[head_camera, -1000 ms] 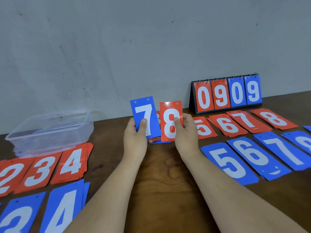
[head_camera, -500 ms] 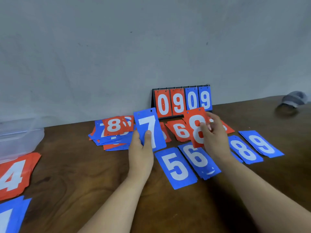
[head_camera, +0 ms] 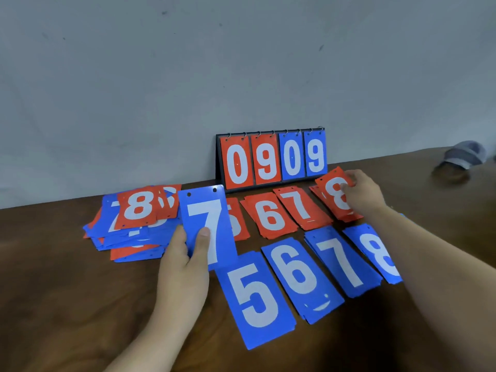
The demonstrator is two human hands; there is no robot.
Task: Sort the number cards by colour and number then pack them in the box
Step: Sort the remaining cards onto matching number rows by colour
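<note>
Nearest you on the desk lie four blue piles in a row: the blue 5 pile, blue 6 pile, blue 7 pile and blue 8 pile. The last is cut off by your right forearm. The cards in each pile cannot be counted.

At lower centre your left hand pinches a single blue 7 card, thumb on its face and the other fingers hidden behind it. The card covers most of the red 5 pile.

That pile starts a red row of four, with the red 6 pile, red 7 pile and a red 8 pile that is mostly hidden. Your right hand grips one red 8 card by its right edge with curled fingers. You cannot tell whether it touches the pile beneath.

Left of centre sits the unsorted heap, red and blue mixed. Against the wall stands the scoreboard showing four cards: two red, two blue. A blurred grey object lies at upper right.

Half a second ago the red 8 card hung over the red 7 pile; now it is at the row's right end. The blue 7 card stays in your left hand. The box, then at the left edge, has left the frame.
</note>
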